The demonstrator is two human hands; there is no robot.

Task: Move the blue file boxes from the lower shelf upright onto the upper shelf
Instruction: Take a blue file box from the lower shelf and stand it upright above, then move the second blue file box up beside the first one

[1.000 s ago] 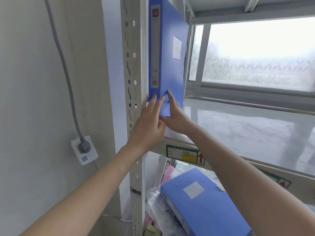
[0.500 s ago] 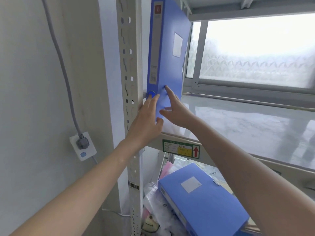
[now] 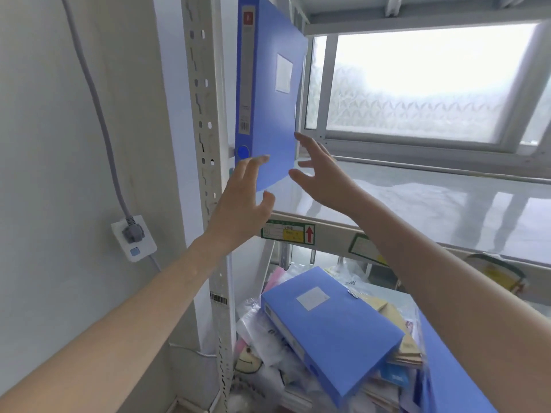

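While both hands, left hand (image 3: 243, 201) and right hand (image 3: 320, 177), hover spread wide and empty, one blue file box (image 3: 268, 93) stands upright at the upper shelf's (image 3: 417, 204) left edge, spine label unreadable; a second box (image 3: 331, 326) lies flat below. A red arrow sticker (image 3: 309, 234) marks the shelf's front edge.

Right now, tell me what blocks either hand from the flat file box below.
Nothing visible does. Both the left hand and right hand are open and empty, and the flat file box lies uncovered atop the clutter on the lower shelf.
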